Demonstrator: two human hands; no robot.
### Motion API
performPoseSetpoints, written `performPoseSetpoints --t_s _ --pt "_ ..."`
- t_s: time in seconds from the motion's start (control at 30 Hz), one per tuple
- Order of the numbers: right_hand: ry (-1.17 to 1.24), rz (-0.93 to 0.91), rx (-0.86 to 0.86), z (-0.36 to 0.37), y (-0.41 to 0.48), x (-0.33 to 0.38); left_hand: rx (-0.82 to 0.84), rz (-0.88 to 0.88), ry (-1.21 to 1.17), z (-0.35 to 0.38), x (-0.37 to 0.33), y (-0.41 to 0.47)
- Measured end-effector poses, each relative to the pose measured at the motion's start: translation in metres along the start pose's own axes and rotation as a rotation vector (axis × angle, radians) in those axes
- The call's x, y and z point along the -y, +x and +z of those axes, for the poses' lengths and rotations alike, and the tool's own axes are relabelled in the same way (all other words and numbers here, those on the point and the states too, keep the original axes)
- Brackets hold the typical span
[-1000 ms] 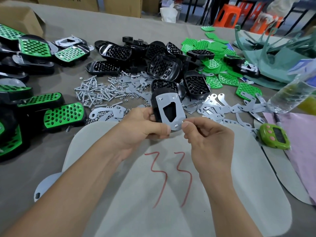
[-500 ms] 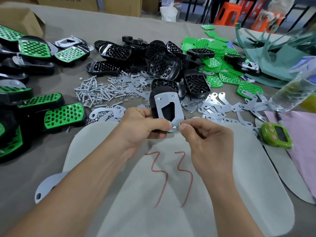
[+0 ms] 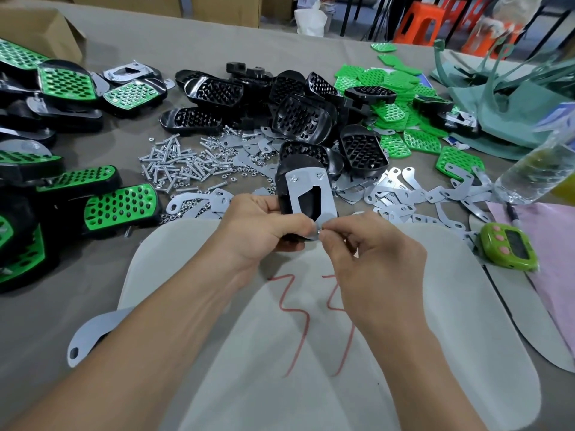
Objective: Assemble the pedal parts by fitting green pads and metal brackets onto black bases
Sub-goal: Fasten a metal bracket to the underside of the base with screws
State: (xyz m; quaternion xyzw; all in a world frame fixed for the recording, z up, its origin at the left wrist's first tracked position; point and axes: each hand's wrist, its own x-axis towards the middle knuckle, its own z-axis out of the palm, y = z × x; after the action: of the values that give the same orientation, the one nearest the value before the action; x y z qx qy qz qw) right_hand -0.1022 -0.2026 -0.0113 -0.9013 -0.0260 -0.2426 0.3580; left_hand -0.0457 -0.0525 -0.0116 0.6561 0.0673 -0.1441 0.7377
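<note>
Head view: the black base (image 3: 284, 194), with the metal bracket (image 3: 311, 194) laid on its back, is gripped above the white sheet (image 3: 435, 306) by the curled fingers of the left hand (image 3: 264, 227). The right hand (image 3: 370, 253) has been drawn in against the left thumb, its thumb and forefinger pinched on a small bright fastener (image 3: 319, 231) at the bracket's near corner. Two far screws (image 3: 294, 179) are seated, so near-end fastening is judged under way.

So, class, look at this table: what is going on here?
A person is assembling a pedal. The left hand grips a black base with a metal bracket laid on it, two screw heads showing at its far end. The right hand pinches a small fastener at the bracket's near corner. Behind lie loose screws, spare brackets, green pads and bases; finished pedals sit to the left.
</note>
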Motion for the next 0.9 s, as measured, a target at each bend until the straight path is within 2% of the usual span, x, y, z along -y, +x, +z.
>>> performPoseSetpoints --t_s 0.2,0.33,0.53,0.7,0.9 --pt "-0.212 -0.079 -0.006 0.005 -0.003 0.015 -0.015 -0.016 0.012 0.001 -0.001 -0.001" --pt "-0.264 -0.102 0.196 0.002 0.001 0.021 0.009 -0.042 0.005 -0.001 -0.002 0.0" --pt "-0.416 -0.154 0.292 0.001 0.005 0.026 -0.009 -0.051 -0.013 0.0 -0.002 0.001" --pt "-0.48 -0.203 0.238 0.001 0.01 0.025 -0.018 -0.052 -0.047 -0.001 -0.003 0.001" --pt "-0.269 -0.149 0.088 0.002 0.01 0.02 -0.025 -0.003 -0.073 -0.001 -0.001 0.001"
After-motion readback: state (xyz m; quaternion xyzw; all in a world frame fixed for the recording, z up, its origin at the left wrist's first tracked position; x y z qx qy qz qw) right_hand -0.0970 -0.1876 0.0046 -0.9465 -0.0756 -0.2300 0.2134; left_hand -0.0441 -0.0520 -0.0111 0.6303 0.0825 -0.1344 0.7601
